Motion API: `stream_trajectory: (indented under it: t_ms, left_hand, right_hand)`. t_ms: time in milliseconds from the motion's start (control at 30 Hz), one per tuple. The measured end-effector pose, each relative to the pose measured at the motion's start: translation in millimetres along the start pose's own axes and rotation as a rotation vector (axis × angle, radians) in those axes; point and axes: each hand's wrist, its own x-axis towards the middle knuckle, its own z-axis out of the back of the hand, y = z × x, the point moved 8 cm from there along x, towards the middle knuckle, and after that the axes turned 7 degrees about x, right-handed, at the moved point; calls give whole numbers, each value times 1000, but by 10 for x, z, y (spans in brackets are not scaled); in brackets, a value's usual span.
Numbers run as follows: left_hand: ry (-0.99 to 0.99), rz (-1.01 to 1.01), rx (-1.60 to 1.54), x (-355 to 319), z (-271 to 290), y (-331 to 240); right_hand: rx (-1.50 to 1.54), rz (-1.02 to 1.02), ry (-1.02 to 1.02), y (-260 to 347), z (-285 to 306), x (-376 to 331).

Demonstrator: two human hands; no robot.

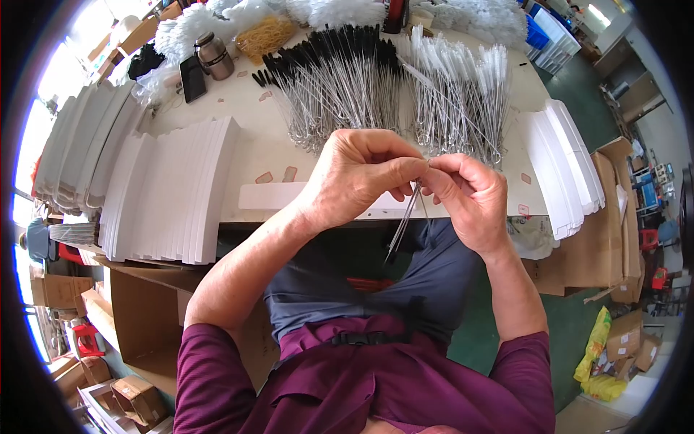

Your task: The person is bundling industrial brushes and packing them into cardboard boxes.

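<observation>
The left hand [361,173] and right hand [470,202] meet fingertip to fingertip, pinching a few thin, silvery wire stems [406,220] with darker lower ends. These hang by the table [262,148] edge, long axis slanting steeply down and slightly left.

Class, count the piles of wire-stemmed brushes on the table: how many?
2: the black-tipped pile beyond the left hand, and the white-tipped pile beyond the right hand.
</observation>
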Motion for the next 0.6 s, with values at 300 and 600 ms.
stream_trajectory:
  t_ms: [300, 600]
  left_hand:
    - [108, -38, 23, -21, -120, 126]
    - [101, 30, 133, -8, -196, 120]
  right_hand:
    - [-39, 152, -64, 252, 156, 55]
    - [-5, 144, -47, 288, 195, 60]
